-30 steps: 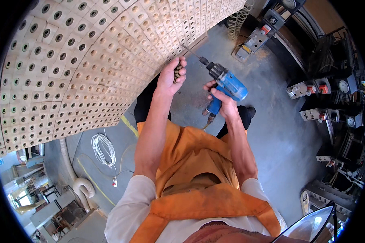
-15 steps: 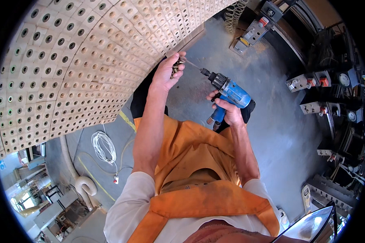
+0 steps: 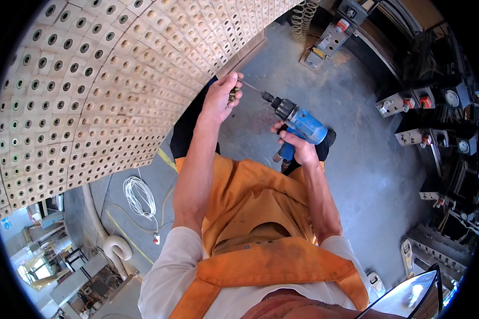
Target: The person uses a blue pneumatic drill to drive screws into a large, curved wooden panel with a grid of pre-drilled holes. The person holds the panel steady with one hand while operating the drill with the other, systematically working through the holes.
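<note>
My right hand [image 3: 297, 144] is wrapped round the grip of a blue power driver [image 3: 307, 126]. From its black chuck [image 3: 271, 99] a long thin bit [image 3: 252, 86] points up and left. My left hand [image 3: 221, 98] is closed on several small brass-coloured threaded inserts [image 3: 232, 94], and its thumb and fingertips meet at the bit's tip. Whether an insert sits on that tip is hidden by the fingers. Just left of this hand stands a large pale wooden block panel [image 3: 138, 80] with rows of round holes. Dark metal-rimmed inserts fill the holes toward its left side; others are bare wood.
A coiled white cable [image 3: 139, 196] and a ribbed hose [image 3: 114, 247] lie on the grey floor [image 3: 367, 175] at lower left. Metal machine units [image 3: 391, 106] line the right side. A spiral air hose [image 3: 302, 22] hangs at the top.
My left fingers have closed in around the bit's tip, and fewer inserts show in the palm. The driver has shifted very slightly left. The view has moved a little.
</note>
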The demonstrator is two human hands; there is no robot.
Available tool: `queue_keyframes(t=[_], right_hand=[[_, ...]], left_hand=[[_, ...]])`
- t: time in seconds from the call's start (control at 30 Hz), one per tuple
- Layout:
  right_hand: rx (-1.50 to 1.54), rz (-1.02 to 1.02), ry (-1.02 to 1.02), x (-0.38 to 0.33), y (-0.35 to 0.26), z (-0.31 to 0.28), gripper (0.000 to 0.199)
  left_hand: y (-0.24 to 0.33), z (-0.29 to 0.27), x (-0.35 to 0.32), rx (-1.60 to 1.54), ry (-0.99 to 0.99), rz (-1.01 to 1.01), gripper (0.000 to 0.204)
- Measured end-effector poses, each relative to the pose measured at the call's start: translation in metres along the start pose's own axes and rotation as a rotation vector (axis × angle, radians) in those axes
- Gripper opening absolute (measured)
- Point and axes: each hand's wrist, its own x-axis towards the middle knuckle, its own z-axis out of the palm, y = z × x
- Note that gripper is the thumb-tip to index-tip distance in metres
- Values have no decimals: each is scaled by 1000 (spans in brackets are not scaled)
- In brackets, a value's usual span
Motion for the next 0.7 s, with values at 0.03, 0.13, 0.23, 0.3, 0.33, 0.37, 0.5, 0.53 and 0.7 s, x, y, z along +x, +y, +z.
queue_keyframes(t=[0.03, 0.13, 0.23, 0.3, 0.33, 0.37, 0.5, 0.53, 0.7], right_hand=[[-96, -46, -6, 1, 5, -1, 27], [-95, -54, 12, -2, 14, 5, 28], [221, -6, -14, -2, 5, 18, 28], [192, 3, 23, 5, 7, 24, 28], [177, 2, 43, 10, 9, 28, 28], [189, -21, 50, 15, 12, 33, 28], [284, -47, 27, 35, 6, 57, 27], [295, -43, 24, 38, 6, 57, 27], [269, -47, 24, 47, 6, 50, 25]], left_hand=[[-2, -1, 2, 10, 19, 0, 30], [-1, -7, 5, -63, -48, 7, 29], [9, -10, 4, -137, -200, 59, 29], [10, -9, 7, -149, -157, 79, 29], [10, -8, 11, -154, -141, 89, 29], [11, -6, 15, -210, -159, 105, 29], [13, -7, 27, -369, -171, 140, 30], [16, -6, 28, -391, -159, 148, 30], [15, -8, 21, -359, -158, 91, 29]])
